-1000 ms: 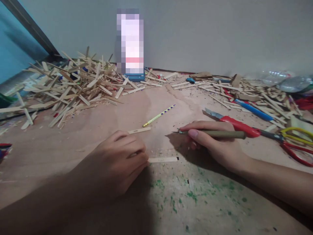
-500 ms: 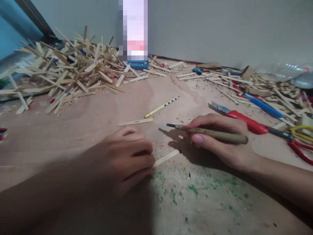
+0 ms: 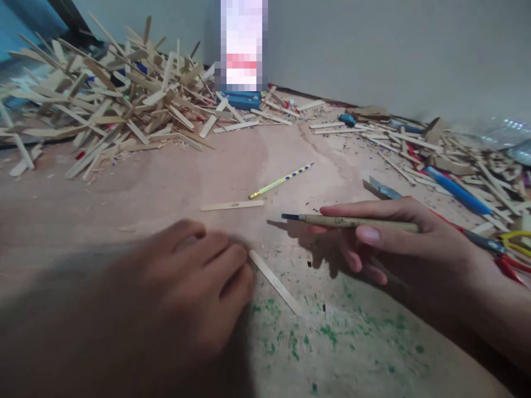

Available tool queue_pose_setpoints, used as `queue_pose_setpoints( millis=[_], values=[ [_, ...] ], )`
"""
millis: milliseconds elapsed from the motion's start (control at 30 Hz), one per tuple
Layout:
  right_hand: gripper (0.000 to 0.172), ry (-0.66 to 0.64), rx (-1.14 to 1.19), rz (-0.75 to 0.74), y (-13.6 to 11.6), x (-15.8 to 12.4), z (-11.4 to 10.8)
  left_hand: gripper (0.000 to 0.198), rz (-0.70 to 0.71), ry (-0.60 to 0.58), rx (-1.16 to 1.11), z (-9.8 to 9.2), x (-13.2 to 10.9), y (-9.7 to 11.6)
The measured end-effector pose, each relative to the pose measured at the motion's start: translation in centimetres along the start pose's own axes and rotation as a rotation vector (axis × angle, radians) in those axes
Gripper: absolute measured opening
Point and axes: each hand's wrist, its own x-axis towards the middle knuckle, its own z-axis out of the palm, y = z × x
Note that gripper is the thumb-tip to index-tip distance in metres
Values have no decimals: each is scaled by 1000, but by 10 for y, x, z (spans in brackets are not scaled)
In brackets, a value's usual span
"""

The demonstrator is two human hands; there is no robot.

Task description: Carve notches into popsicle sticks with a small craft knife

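Two hands at work on a littered wooden work surface (image 3: 166, 182).
The left hand (image 3: 186, 282), fingers curled, pinches one end of a flat wooden stick (image 3: 276, 282) lying slantwise near the surface's near edge, among green flecks. The right hand (image 3: 398, 243) grips a wooden-handled tool (image 3: 352, 222), level, dark tip pointing left. Beyond lie a loose stick (image 3: 232, 205) and a pencil (image 3: 281, 181); a stick pile (image 3: 103, 105) fills the far left corner.

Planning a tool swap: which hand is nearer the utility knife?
Right. The right hand, holding a carving tool, lies just in front of the utility knife; the left hand is away to its left, beside a stick.
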Motion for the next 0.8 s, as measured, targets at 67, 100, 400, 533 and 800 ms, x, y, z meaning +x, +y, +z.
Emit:
queue_pose_setpoints(
  millis=[67,100,400,533,800],
  values=[
    [41,-32,22,44,-8,1,-2,34,-31,23,88,5,-18,27],
    [41,-44,16,54,-12,2,-3,34,-71,48,90,11,-27,38],
    [21,-11,-279,-65,-17,-1,-4,55,-66,114,-95,43,-40,45],
    [25,-38,-746,-92,-32,-7,-4,53,-58,94,-180,39,-32,37],
    [34,-288,-1089,-384,-30,-8,3,45,-33,47,-209,33,-26,30]
  ],
)
